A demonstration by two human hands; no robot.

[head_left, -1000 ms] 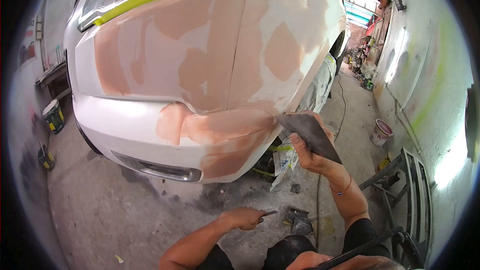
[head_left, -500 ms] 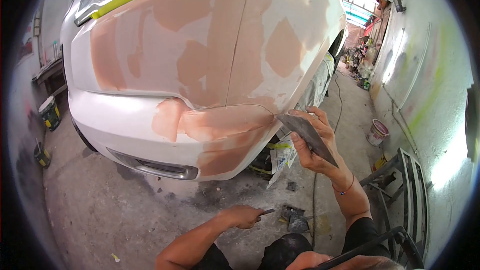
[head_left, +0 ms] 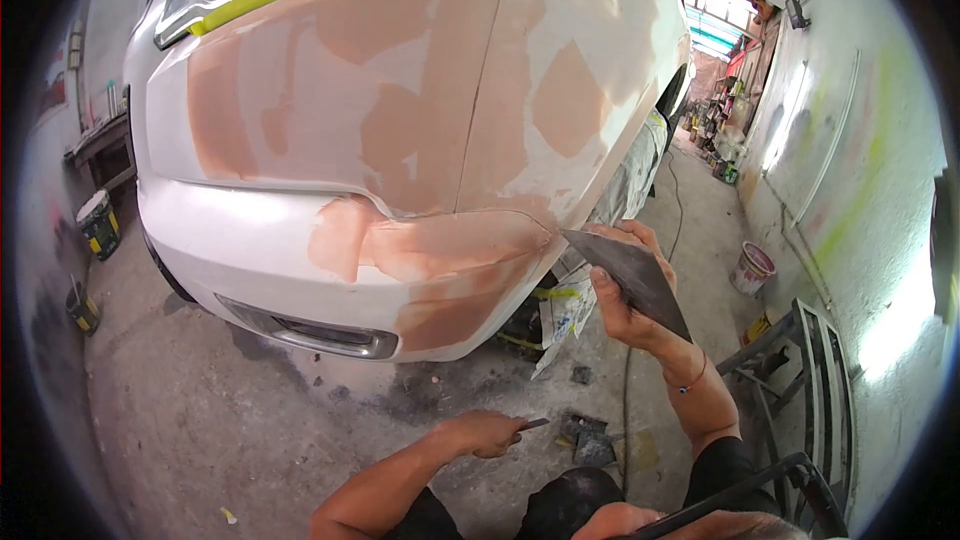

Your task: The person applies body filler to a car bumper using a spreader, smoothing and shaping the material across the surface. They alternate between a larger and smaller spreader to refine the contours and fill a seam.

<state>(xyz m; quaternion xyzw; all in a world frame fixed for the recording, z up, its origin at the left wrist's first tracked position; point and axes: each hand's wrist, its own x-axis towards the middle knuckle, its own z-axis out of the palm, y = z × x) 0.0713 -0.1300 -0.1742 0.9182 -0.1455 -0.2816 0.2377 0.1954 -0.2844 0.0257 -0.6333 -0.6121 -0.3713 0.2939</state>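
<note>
My right hand grips a flat dark plate, its thumb on the near face and the fingers behind. The plate's tip is close to the corner of a white car, whose panels carry pinkish-brown patches of filler. Low over the floor, my left hand is closed round a small tool with a thin grey end sticking out. That hand touches nothing on the car.
Dark sheets lie on the concrete floor beside a cable. At the right stand a metal rack and a pinkish bucket. Masking sheet hangs by the wheel. Dark tubs are at the left.
The plate in my right hand has tilted so more of its face shows, and it has shifted slightly right and down. My left hand has hardly moved.
</note>
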